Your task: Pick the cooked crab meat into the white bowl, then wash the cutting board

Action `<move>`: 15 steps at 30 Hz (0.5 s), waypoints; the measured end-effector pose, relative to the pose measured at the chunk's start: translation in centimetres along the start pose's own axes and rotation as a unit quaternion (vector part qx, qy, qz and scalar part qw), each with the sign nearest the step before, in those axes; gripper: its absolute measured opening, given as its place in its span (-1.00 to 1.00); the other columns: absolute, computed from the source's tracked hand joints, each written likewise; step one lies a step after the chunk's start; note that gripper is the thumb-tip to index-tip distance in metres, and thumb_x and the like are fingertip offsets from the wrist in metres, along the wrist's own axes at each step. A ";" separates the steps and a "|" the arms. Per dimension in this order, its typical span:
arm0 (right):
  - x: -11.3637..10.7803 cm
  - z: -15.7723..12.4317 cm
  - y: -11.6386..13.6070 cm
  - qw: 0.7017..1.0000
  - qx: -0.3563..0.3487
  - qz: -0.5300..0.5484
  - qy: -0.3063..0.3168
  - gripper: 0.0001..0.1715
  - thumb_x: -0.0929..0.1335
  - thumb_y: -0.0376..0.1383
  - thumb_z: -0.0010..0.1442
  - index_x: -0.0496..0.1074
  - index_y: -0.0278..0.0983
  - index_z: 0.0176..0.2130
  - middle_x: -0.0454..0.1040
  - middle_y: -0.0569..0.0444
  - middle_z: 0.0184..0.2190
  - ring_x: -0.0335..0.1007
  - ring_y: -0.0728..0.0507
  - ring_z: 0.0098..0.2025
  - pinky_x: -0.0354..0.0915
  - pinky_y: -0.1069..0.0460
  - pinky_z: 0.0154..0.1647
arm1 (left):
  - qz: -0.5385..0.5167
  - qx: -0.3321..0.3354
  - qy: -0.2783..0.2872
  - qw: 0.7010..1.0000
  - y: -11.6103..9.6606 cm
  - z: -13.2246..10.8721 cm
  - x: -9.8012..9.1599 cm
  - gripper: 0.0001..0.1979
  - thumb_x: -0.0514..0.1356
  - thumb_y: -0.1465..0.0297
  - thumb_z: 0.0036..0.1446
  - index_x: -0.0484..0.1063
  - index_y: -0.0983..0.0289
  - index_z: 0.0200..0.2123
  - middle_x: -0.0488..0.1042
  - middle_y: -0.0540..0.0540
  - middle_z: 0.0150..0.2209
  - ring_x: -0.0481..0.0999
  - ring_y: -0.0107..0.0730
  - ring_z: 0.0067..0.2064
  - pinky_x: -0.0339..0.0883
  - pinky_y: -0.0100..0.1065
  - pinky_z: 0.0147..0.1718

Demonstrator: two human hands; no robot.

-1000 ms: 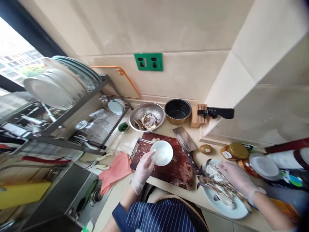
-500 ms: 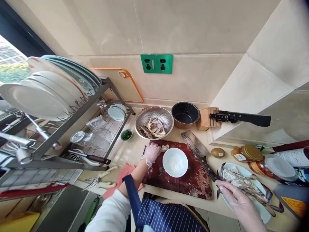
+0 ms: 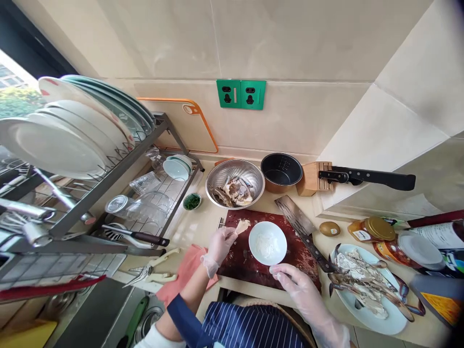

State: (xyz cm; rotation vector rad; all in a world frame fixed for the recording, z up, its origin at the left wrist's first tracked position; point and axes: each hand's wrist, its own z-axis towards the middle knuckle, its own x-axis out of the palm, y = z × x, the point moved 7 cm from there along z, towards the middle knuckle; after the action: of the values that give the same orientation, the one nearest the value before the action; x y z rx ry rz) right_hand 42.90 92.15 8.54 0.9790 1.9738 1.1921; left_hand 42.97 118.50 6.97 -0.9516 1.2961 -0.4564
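Observation:
My gloved left hand (image 3: pixel 221 246) pinches a pale piece of crab (image 3: pixel 242 225) above the left part of the dark red cutting board (image 3: pixel 239 270). On the board stands a white bowl (image 3: pixel 254 251) holding white powder (image 3: pixel 268 246). My gloved right hand (image 3: pixel 299 290) is at the bowl's near rim, thumb and fingers drawn together; whether anything is between them is hidden. A cleaver (image 3: pixel 295 215) lies across the board's right side. To the right, an oval plate (image 3: pixel 393 324) carries powdered crab pieces (image 3: pixel 366 280). More crab pieces (image 3: pixel 237 191) lie in a metal colander (image 3: pixel 253 176).
Behind the board stand a black-lined pot (image 3: pixel 282 169) and a knife block (image 3: pixel 308 179). A small bowl of chopped greens (image 3: pixel 192 201) and a dish rack (image 3: pixel 126 159) are on the left. A kiwi (image 3: pixel 329 228) and jars (image 3: pixel 373 228) sit at right. Kitchen shears (image 3: pixel 150 273) lie near a pink cloth (image 3: pixel 184 270).
My right hand has moved left from the plate to the bowl's near rim. My left hand has drawn back toward me with the crab piece, which now shows more fully.

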 end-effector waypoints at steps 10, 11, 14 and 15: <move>5.2 1.0 2.5 0.979 -0.085 0.111 0.150 -0.39 0.26 0.06 0.26 0.34 -0.11 0.20 0.43 -0.01 0.14 0.25 -0.23 0.25 0.11 -0.19 0.32 | -0.239 -0.062 -0.064 0.967 -5.2 -9.0 4.5 -0.72 0.31 0.16 0.09 0.59 0.25 -0.24 0.59 0.16 -0.24 0.57 -0.21 -0.17 0.47 -0.23 -0.10; 4.9 0.8 2.3 0.979 -0.087 0.105 0.151 -0.39 0.24 0.06 0.28 0.33 -0.11 0.21 0.41 -0.01 0.16 0.23 -0.22 0.27 0.08 -0.19 0.35 | -0.245 -0.066 -0.074 0.964 -5.5 -9.4 5.1 -0.70 0.32 0.14 0.08 0.59 0.25 -0.25 0.59 0.17 -0.24 0.57 -0.21 -0.17 0.47 -0.23 -0.10; 3.4 0.4 1.4 0.984 -0.085 0.083 0.130 -0.33 0.22 0.11 0.28 0.31 -0.16 0.23 0.35 -0.04 0.21 0.15 -0.22 0.31 -0.03 -0.18 0.39 | -0.248 -0.063 -0.099 0.962 -6.4 -10.1 6.5 -0.69 0.33 0.13 0.06 0.60 0.25 -0.26 0.59 0.19 -0.22 0.58 -0.18 -0.15 0.48 -0.21 -0.10; 2.8 0.3 1.0 0.987 -0.081 0.076 0.120 -0.31 0.22 0.12 0.27 0.31 -0.18 0.23 0.34 -0.05 0.22 0.14 -0.23 0.31 -0.04 -0.19 0.40 | -0.243 -0.057 -0.097 0.963 -6.8 -10.2 6.9 -0.70 0.33 0.15 0.07 0.60 0.25 -0.25 0.59 0.20 -0.21 0.58 -0.17 -0.14 0.48 -0.20 -0.09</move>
State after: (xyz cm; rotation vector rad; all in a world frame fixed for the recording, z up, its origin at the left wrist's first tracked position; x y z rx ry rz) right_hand 41.97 94.94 8.98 0.9521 1.9717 1.5931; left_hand 36.57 106.08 8.43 -1.3858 0.9122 -0.6509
